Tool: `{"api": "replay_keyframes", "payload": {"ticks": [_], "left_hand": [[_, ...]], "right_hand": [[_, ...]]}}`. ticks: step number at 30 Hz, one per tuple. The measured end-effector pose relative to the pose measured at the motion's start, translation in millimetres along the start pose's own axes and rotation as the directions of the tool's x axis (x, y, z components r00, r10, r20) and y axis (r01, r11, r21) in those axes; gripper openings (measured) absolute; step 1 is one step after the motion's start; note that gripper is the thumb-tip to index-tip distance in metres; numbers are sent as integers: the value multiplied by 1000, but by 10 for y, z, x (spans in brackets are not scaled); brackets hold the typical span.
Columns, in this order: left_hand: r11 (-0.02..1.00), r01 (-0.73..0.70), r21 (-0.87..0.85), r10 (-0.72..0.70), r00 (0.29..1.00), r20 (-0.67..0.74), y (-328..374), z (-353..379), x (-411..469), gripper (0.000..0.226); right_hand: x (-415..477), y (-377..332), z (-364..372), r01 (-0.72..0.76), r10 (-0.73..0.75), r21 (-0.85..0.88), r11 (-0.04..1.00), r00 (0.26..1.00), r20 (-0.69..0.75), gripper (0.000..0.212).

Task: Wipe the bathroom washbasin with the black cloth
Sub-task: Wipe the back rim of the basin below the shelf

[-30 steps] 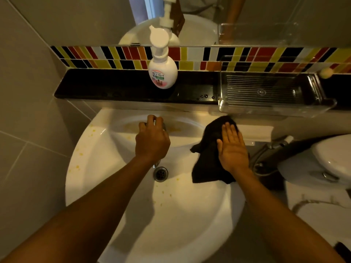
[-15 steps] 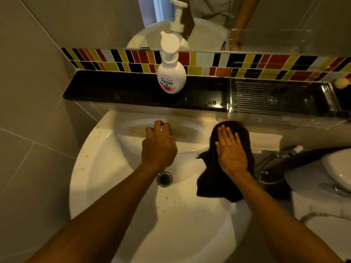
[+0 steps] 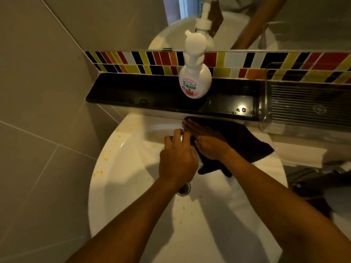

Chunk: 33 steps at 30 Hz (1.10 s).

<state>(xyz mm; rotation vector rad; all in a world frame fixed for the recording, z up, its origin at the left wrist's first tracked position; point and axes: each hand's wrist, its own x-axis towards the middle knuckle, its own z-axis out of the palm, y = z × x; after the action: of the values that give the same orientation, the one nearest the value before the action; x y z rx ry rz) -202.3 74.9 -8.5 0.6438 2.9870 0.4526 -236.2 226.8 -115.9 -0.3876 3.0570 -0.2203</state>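
Pressing flat, fingers together, the right hand (image 3: 207, 143) held the black cloth (image 3: 241, 143) on the round white ceramic washbasin (image 3: 117, 186)'s back ledge. The left hand (image 3: 176, 160) curled around the tap. Yellow specks dotted the left rim, so most wiping seemingly remained.

Grey large-format wall tiles (image 3: 38, 111) at left, pale grout lines. Band of mosaic tiles (image 3: 237, 65), black, red, yellow, orange, white, below mirror (image 3: 313, 21). Glossy black ledge (image 3: 142, 92) under band, water droplets, one light glint. Dim, warm lighting.
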Motion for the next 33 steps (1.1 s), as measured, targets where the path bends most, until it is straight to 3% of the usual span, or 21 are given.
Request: {"api": "replay_keyframes", "payload": {"ticks": [2, 4, 8, 10, 14, 18, 20, 22, 24, 29, 33], "left_hand": [[1000, -1, 5, 1, 1000, -3, 5, -5, 10, 34], [1000, -8, 10, 8, 1000, -1, 3, -13, 10, 33], [1000, -22, 16, 22, 1000, 5, -11, -16, -1, 33], [1000, -17, 16, 17, 1000, -2, -2, -24, 1, 32], [1000, -27, 13, 27, 1000, -4, 0, -22, -14, 32], [999, -30, -10, 31, 999, 9, -5, -31, -3, 34], [1000, -28, -14, 28, 1000, 10, 6, -41, -4, 33], [1000, -20, -18, 20, 1000, 9, 5, -40, -17, 31], [1000, -23, -2, 23, 1000, -5, 9, -41, -12, 29], [999, -42, -10, 42, 999, -6, 1, -43, -2, 29], [998, -55, 12, 55, 998, 3, -11, -37, -1, 40]], "right_hand": [[-6, -8, -6, -25, 27, 99, 995, 1000, -16, 63], [-99, -88, 43, -73, 76, 51, 996, 996, -43, 61], [-554, -209, 92, -205, 215, 193, 959, 976, -29, 56], [-690, -214, 101, -257, 265, 169, 952, 964, -25, 58], [-522, -497, 180, -438, 443, 111, 892, 897, -18, 52], [-312, -935, 305, -550, 592, 317, 773, 804, -48, 60], [-372, -928, 329, -524, 567, 324, 788, 822, -48, 59], [-560, -757, 337, -427, 437, 192, 884, 899, -13, 58], [-735, -512, 279, -381, 380, 128, 916, 924, 32, 59], [-530, -676, 244, -623, 642, 214, 753, 767, -26, 58], [-318, -1228, 432, -672, 720, 316, 670, 691, -56, 71]]}}
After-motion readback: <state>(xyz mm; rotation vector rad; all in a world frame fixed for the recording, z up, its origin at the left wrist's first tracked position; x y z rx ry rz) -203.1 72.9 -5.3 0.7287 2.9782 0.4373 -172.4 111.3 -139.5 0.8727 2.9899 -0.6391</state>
